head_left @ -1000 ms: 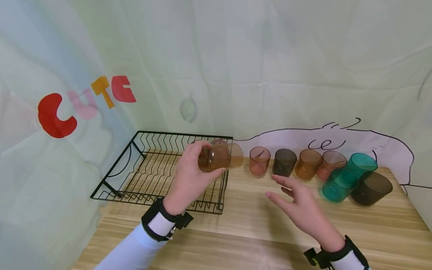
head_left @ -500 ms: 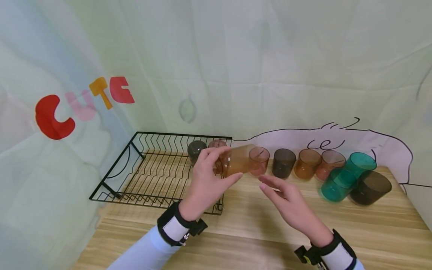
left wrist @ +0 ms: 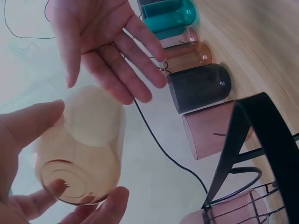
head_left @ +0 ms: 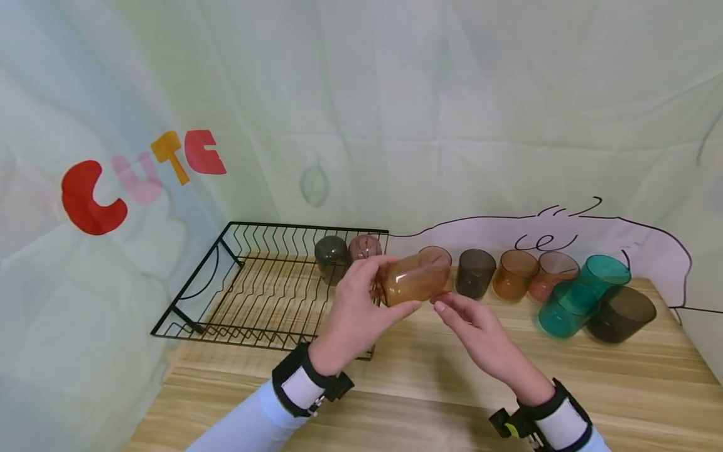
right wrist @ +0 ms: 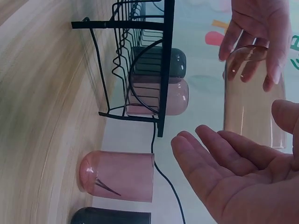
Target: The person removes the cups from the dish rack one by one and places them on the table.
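Holding an amber cup [head_left: 412, 284] on its side above the tabletop [head_left: 429, 376], our left hand [head_left: 356, 311] had its fingers [left wrist: 28, 126] and thumb curled round the closed base end; the open rim pointed toward our right hand [head_left: 477, 329]; that hand lay palm up with its fingers [right wrist: 210, 154] straight and spread, their tips just under the rim, and we could not tell whether they touched it or stood a hair apart. Beyond the left fingers stood a black wire dish rack [head_left: 248, 295] with two cups upside down in its far corner, one grey [head_left: 331, 257] and one pink [head_left: 364, 247]; beyond the right fingers a row of upright cups ran along the back of the tabletop, a pink one [head_left: 436, 254] partly hidden behind the amber cup, then a grey [head_left: 474, 272], an orange [head_left: 513, 274] and another pink [head_left: 550, 276]; farther out from the right fingers two teal cups [head_left: 582, 295] leaned nested together, with a dark grey cup [head_left: 621, 314] touching them. A pale cloth backdrop [head_left: 395, 113] hung behind it all.
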Motion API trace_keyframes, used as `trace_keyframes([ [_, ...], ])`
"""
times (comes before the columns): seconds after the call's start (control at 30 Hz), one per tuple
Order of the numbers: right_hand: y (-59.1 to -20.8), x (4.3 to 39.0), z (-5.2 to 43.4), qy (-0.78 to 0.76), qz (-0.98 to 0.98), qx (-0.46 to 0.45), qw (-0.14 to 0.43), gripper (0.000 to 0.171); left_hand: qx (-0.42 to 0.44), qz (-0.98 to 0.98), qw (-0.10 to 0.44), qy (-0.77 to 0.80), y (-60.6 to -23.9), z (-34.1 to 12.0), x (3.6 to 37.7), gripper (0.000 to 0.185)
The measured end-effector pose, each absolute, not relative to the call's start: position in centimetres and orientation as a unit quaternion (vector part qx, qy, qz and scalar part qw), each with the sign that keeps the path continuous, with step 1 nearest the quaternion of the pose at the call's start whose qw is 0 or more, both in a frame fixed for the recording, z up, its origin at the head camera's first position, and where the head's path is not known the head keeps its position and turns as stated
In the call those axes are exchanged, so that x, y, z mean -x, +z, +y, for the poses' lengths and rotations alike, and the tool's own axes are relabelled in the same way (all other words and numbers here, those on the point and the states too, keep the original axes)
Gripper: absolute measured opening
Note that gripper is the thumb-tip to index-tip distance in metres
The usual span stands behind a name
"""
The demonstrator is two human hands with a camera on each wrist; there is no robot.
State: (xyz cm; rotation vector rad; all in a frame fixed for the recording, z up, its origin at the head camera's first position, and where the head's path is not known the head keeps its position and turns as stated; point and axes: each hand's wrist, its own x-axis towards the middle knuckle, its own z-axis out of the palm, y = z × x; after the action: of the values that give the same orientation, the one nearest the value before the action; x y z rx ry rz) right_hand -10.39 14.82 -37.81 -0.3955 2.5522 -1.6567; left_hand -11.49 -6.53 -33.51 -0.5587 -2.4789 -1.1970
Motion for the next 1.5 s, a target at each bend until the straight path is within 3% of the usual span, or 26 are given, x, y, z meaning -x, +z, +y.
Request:
trace_keyframes([
  [0.43,-36.8,10.0,15.1,-0.562,0.822,0.091,0.002,0.058,0.182,-0.894,0.116,-0.392,-34.0,-6.4,11.4,0.075],
  [0.77,-36.6,10.1,15.3,-0.586,0.804,0.101,-0.017,0.049,0.173,-0.881,0.051,-0.437,-34.3,-6.1,11.3,0.075],
  [1.5,-35.7,10.3,15.0,-0.585,0.806,0.085,-0.034,0.052,0.175,-0.873,0.006,-0.455,-34.6,-6.1,10.9,0.071],
])
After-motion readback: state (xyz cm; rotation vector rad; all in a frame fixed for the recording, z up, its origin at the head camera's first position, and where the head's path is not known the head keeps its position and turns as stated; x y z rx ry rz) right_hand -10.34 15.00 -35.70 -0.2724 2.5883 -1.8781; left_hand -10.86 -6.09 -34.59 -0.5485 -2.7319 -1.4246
